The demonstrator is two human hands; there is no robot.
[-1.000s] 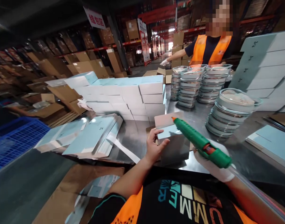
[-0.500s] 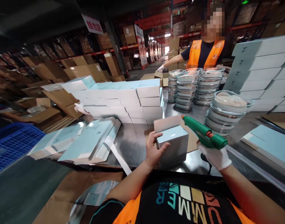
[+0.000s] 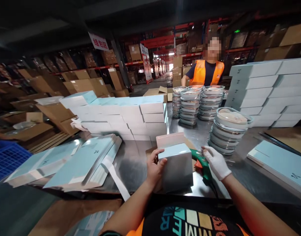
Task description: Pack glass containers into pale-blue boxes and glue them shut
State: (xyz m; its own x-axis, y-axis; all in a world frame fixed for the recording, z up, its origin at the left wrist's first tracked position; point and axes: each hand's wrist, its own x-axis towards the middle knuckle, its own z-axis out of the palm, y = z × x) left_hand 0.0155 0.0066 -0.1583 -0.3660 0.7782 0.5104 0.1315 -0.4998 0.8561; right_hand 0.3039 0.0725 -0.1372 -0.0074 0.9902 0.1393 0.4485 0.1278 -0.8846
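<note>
From the head view, the bare left hand (image 3: pixel 154 167) has its fingers gripping a pale blue box (image 3: pixel 176 165) standing on the steel tabletop (image 3: pixel 138 160), while the white-gloved right hand (image 3: pixel 215 162) closes on a green glue gun (image 3: pixel 202 164) just beside it, the shirt below reading "MME".

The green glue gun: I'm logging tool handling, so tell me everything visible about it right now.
The green glue gun looks like plastic, with an orange patch on its body. It lies low on the steel table, just right of the pale blue box, which hides its front end. The gloved right hand rests over it, the grip closed around its body. A dark cord seems to trail from it toward the table edge. The left hand is on the box, not the gun.
</note>
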